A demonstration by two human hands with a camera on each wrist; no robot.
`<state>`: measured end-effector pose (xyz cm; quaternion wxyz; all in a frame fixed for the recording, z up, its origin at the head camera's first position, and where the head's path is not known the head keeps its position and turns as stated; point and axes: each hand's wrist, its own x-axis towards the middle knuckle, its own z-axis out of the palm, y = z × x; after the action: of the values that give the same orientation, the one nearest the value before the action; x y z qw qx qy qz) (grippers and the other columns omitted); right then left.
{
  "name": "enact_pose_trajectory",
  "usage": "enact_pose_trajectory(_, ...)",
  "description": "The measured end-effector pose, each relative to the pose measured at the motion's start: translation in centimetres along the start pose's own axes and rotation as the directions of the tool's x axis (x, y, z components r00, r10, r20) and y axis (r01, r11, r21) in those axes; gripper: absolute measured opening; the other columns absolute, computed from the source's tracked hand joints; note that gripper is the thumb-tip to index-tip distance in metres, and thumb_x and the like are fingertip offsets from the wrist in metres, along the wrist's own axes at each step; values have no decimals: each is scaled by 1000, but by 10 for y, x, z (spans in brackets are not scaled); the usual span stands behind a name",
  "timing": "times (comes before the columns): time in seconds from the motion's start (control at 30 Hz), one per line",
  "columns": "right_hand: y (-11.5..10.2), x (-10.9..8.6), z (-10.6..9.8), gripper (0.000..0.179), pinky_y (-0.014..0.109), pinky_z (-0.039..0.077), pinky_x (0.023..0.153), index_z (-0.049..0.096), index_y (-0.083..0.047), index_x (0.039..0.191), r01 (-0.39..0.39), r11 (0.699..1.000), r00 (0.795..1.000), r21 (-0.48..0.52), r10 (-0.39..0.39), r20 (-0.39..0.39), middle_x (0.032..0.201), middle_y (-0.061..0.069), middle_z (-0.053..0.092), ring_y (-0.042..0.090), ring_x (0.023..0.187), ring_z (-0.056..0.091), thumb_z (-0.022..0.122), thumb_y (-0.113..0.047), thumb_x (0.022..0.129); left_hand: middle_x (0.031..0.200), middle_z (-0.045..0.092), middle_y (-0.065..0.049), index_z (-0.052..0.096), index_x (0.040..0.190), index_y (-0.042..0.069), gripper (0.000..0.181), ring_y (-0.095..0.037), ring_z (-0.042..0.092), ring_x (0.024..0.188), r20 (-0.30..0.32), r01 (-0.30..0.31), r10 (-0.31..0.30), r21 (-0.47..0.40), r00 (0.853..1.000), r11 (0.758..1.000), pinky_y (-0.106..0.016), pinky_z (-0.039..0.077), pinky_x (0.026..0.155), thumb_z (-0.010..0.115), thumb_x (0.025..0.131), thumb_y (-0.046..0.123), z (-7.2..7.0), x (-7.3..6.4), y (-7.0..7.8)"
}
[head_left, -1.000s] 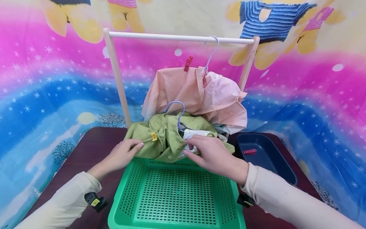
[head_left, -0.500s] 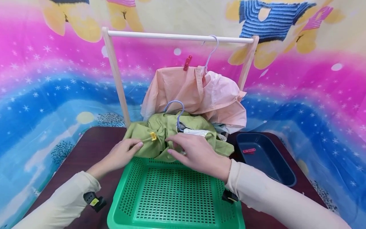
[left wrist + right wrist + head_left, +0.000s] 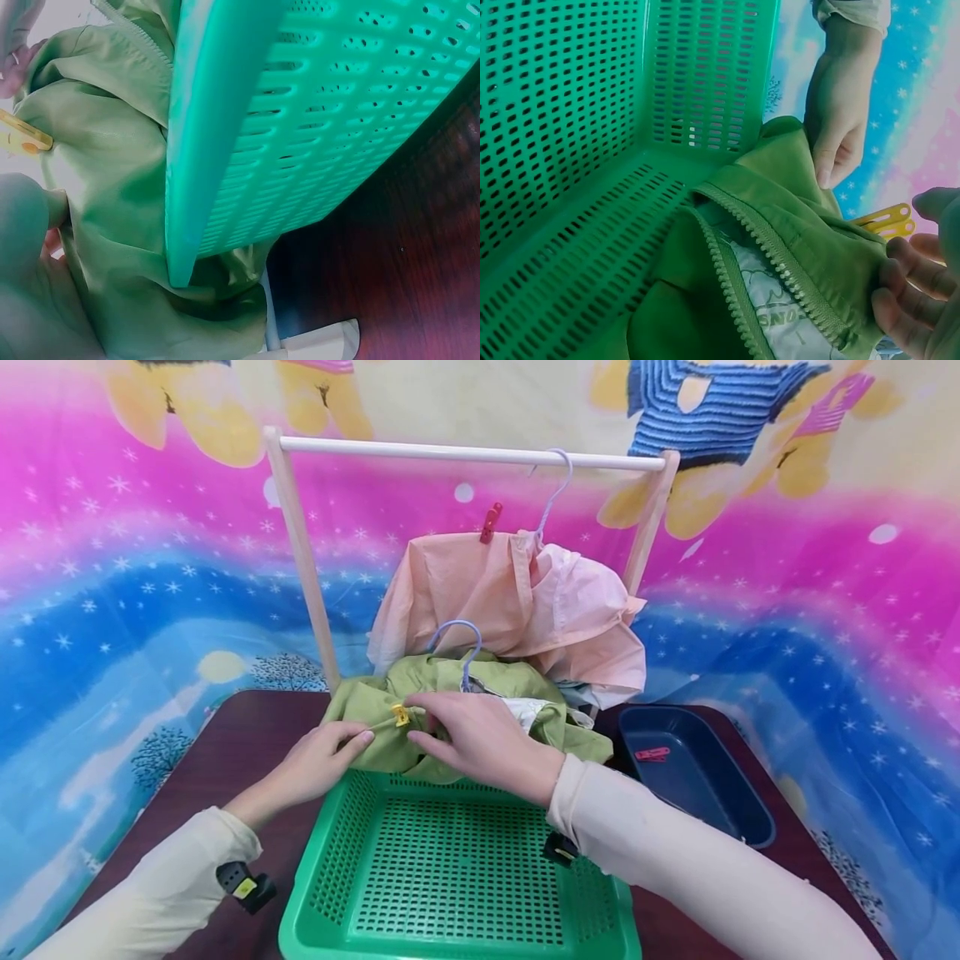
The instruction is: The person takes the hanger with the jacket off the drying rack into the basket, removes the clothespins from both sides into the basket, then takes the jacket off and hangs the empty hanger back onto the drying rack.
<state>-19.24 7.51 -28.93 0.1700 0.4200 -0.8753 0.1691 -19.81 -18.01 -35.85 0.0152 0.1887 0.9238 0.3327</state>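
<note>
A green zip-up jacket (image 3: 360, 697) lies bunched over the far rim of the green basket (image 3: 300, 910), a lavender hanger (image 3: 457, 625) rising from its neck. A yellow clothespin (image 3: 401, 716) is clipped on its left part. My left hand (image 3: 318, 764) pinches the cloth just left of the clothespin; in the right wrist view that hand (image 3: 844, 112) has its thumb on the fabric. My right hand (image 3: 483, 739) is over the jacket, thumb and fingers apart beside the clothespin. In the right wrist view the open zipper (image 3: 787, 277) shows a white lining.
Behind stands a clothes rack (image 3: 465, 453) with wooden posts. A pink garment (image 3: 472, 597) hangs from it on another hanger, with a red clothespin (image 3: 491, 522) at its shoulder. On the right of the dark table (image 3: 247, 727), a navy tray (image 3: 712, 785) holds red clothespins (image 3: 652, 754).
My right hand has moved left across the jacket, from its neck opening to the yellow clothespin. My left hand keeps its hold on the cloth.
</note>
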Motion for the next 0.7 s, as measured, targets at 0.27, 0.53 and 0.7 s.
enact_pose_trajectory(0.27, 2, 11, 1, 41, 29, 52, 64, 62, -18, 136, -41, 999, 996, -16, 43, 75, 82, -10, 70, 5, 69, 63, 67, -35, 99, 65, 38, 2, 47, 72, 16, 42, -12, 34, 54, -7, 17, -17, 12, 1000, 1000, -32, 39, 64, 45, 109, 34, 0, 1, 0)
enact_pose_trajectory(0.53, -4, 21, -1, 30, 28, 53, 64, 66, -22, 127, -46, 997, 993, -57, 52, 108, 86, -11, 73, 4, 74, 67, 66, -32, 99, 64, 38, 1, 46, 72, 14, 43, -12, 33, 53, -8, 14, -14, 5, 1000, 1000, -32, 39, 63, 45, 109, 36, -1, 0, 2)
enact_pose_trajectory(0.7, -8, 23, -2, 23, 31, 55, 66, 68, -22, 121, -39, 995, 992, -93, 50, 117, 90, -9, 74, 6, 79, 69, 67, -28, 99, 62, 36, 3, 44, 71, 15, 43, -10, 32, 52, -12, 7, -7, 6, 1000, 1000, -31, 38, 61, 46, 109, 35, 0, 0, 2)
